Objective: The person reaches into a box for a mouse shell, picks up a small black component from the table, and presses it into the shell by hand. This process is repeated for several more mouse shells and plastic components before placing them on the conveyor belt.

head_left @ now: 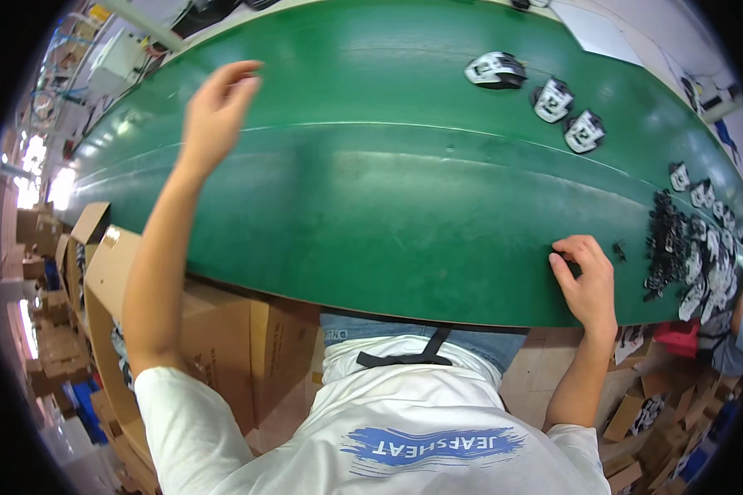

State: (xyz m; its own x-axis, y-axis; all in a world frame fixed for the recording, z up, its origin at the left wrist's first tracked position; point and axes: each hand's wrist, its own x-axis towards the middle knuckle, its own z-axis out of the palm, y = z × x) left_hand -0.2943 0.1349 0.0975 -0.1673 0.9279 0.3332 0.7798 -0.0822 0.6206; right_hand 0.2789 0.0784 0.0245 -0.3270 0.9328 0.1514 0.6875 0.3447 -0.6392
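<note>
Over the far left of the green tabletop, my left hand is raised with its fingers loosely bent and the thumb apart; I see nothing in it. My right hand rests low on the table at the near right, fingers curled in toward the thumb. Something dark shows beneath those fingers, a small part or only shadow. Just right of that hand lies a small black part. Beyond it spreads a heap of small black parts, beside a pile of white-and-black molded pieces.
Three white-and-black shell-like pieces sit apart at the far right of the green table. Cardboard boxes stand against its near left edge. More boxes are on the floor at right, near another person.
</note>
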